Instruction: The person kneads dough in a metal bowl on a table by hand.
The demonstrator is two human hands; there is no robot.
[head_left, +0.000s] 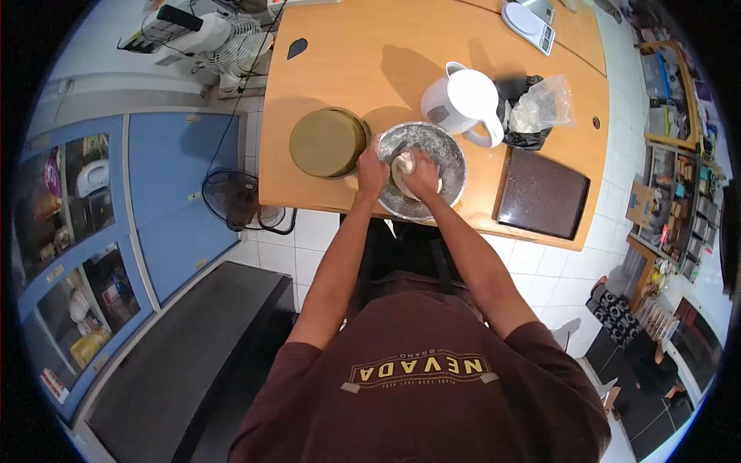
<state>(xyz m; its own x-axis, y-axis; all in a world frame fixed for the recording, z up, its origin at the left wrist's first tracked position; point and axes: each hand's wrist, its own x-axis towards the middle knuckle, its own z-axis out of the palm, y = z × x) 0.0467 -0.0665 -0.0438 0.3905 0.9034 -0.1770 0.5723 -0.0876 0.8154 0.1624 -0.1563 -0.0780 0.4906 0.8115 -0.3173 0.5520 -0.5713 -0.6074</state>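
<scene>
A metal mixing bowl (451, 158) dusted with flour stands at the table's near edge. My left hand (372, 171) grips its left rim, fingers closed over the edge. Inside the bowl lies a pale lump of dough (403, 165). My right hand (421, 177) is pressed into this dough, fingers curled over it; part of the lump is hidden beneath the hand. Close to my left hand sits a round olive-gold container (327, 143). Just beyond the bowl, on its right, stands a white electric kettle (472, 100).
A dark baking tray (543, 194) lies at the table's right front. Behind it are a black plastic bag (528, 140) and a clear plastic bag (545, 106). A digital kitchen scale (529, 27) is at the far right. A black fan (231, 199) stands left of the wooden table (347, 46).
</scene>
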